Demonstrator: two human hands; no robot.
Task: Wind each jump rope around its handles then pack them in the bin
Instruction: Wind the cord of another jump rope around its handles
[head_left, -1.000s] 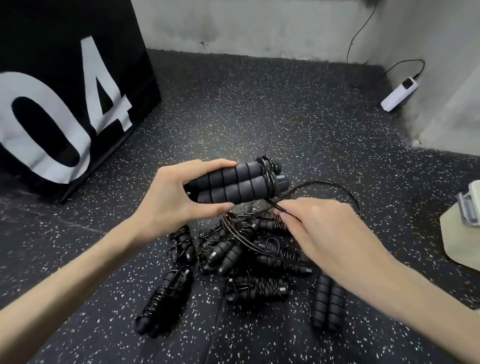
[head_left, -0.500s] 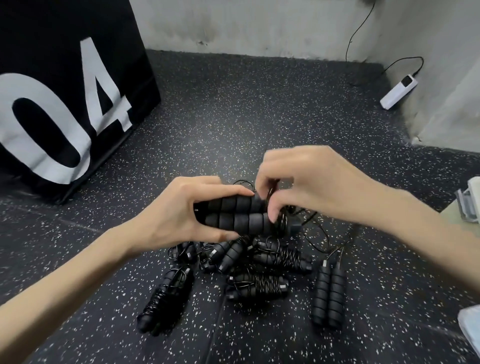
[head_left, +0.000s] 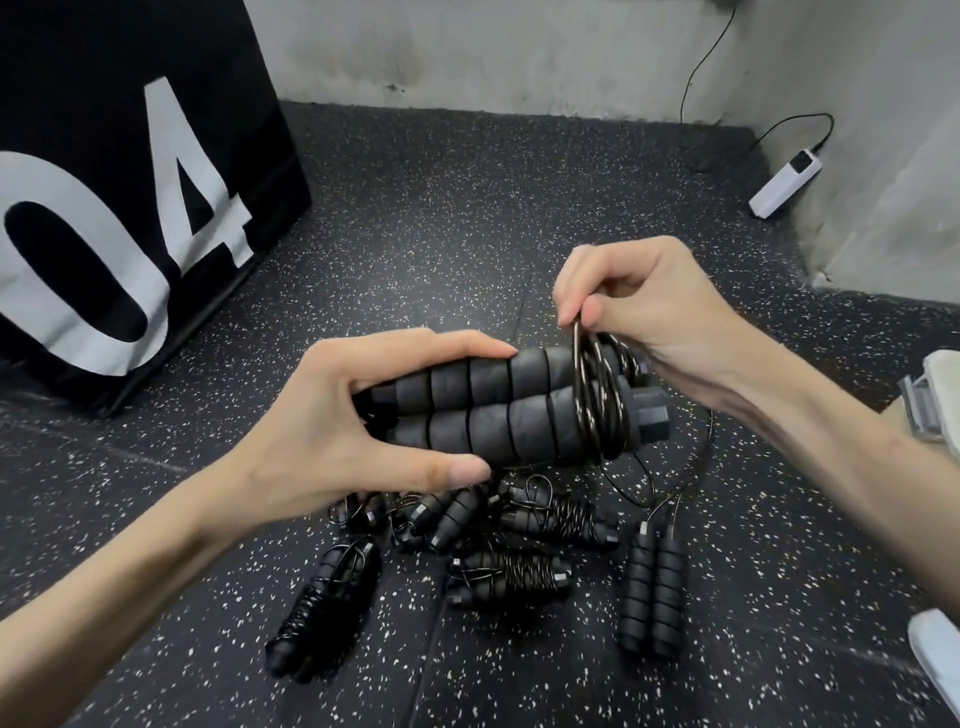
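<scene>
My left hand (head_left: 332, 426) grips two black ribbed foam jump-rope handles (head_left: 488, 410) held side by side, pointing right. A few turns of thin black rope (head_left: 597, 400) circle their right ends. My right hand (head_left: 644, 306) pinches that rope just above the handles. The loose remainder of the rope (head_left: 670, 483) hangs down to the floor. Below lie several wound jump ropes (head_left: 519, 571) in a pile, and one pair of handles without wraps (head_left: 652, 597) sits at the right.
A black box marked 04 (head_left: 124, 208) stands at the left. A white power strip (head_left: 784, 182) with its cable lies by the far right wall. Pale plastic objects (head_left: 930, 400) poke in at the right edge. The floor is speckled black rubber.
My right hand has lifted from below the handles to above their right end, laying more rope around them. Both hands and the handles now sit closer to the camera.
</scene>
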